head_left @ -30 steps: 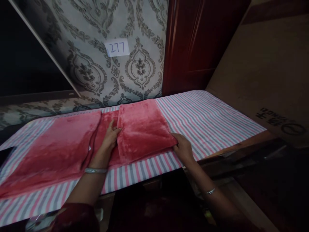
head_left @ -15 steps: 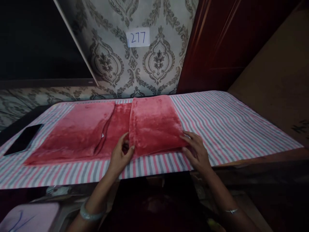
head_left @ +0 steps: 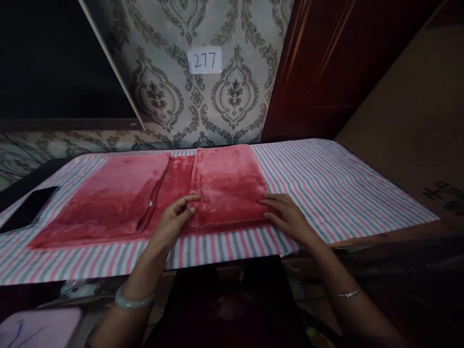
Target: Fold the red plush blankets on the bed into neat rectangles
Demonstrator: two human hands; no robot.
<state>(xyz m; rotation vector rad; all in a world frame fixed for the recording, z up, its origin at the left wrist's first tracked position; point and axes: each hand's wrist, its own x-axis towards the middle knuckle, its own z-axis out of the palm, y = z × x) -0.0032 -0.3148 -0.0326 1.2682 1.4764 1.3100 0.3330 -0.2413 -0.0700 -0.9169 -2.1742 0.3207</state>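
Observation:
A red plush blanket (head_left: 174,179) lies spread on the table, with a folded part at each end and a darker strip between them. The left fold (head_left: 119,186) has a wavy inner edge with a small white tag. At the right fold (head_left: 228,179), my left hand (head_left: 172,220) grips the inner edge near the front, its fingers bent and thumb below them. My right hand (head_left: 288,215) grips the same fold's outer edge, thumb apart from the fingers. Shallow creases run across the plush between both hands.
Under the blanket is a striped pink, grey and white cloth (head_left: 337,183). A black phone (head_left: 31,208) rests at the left. Behind stand a dark screen (head_left: 65,63) and a wall with a paper marked 277 (head_left: 205,60). A cardboard box (head_left: 409,106) borders the right.
Both hands have shifted slightly away from me, onto the right fold's surface. My left fingers now reach over its inner edge. The whole view has moved a little.

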